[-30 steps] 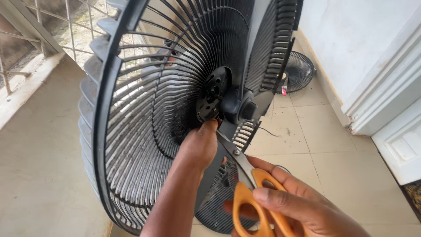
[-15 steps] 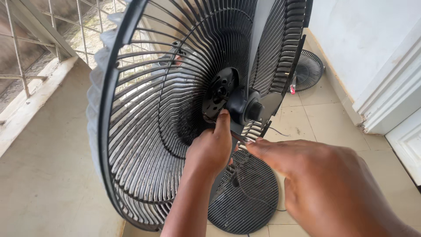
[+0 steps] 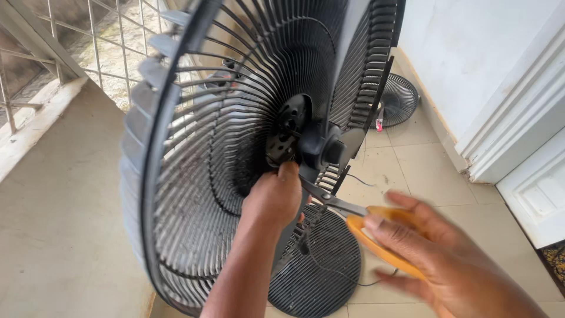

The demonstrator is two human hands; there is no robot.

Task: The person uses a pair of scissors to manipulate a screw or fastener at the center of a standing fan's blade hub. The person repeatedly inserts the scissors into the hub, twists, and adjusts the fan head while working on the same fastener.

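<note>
Since half a second ago the right hand (image 3: 453, 265) has dropped lower and out to the right, and the orange-handled scissors (image 3: 359, 221) that it hid are showing again, blurred by the motion. Its fingers are wrapped around the orange handles, while the grey blades point left toward the middle of the fan. The left hand (image 3: 273, 197) reaches up inside the black rear fan guard (image 3: 194, 194), its fingers closed at the dark motor hub (image 3: 291, 138), though I cannot make out what they pinch. The blade tips come just beside that hand, near the hub. The standing fan leans close to the camera, its round ribbed black base (image 3: 321, 268) resting on the tiled floor (image 3: 406, 165) below the hands, with a thin dark cord trailing beside it. Against the white wall (image 3: 465, 53) farther back lies a second round black grille (image 3: 400, 97), with a small red and white object just beside it, too small to identify. A metal railing (image 3: 70, 47) runs along the left.
</note>
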